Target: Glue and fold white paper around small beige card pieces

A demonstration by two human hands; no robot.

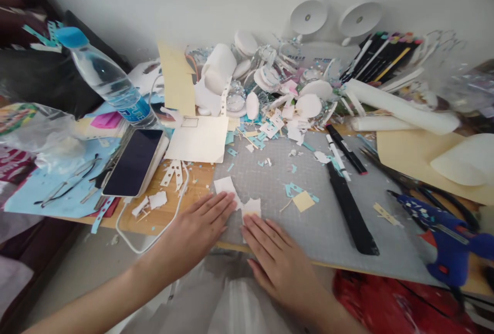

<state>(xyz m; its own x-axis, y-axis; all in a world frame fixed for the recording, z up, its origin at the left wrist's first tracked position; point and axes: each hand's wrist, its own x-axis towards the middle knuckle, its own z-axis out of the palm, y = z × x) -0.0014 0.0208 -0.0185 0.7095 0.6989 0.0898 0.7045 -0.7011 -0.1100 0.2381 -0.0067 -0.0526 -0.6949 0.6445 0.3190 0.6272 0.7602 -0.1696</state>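
Observation:
Two small pieces of white paper lie near the front edge of the grey cutting mat (266, 179). My left hand (206, 221) rests flat, its fingertips on the left paper piece (224, 186). With its fingers stretched out, my right hand (272, 257) presses on the lower part of the right paper piece (252, 206), which has a torn-looking upper edge. Farther right on the mat are a black utility knife (351, 208), a white pen (337, 158) and a black marker (346, 148). A small yellow square (303, 201) lies right of the paper pieces.
A phone (135, 161) with a white cable and a tilted water bottle (111, 82) stand at left. White discs and paper scraps pile up against the wall. Scissors (405, 177) and a blue glue gun (443, 236) lie at right. A cream card (196, 141) lies behind my left hand.

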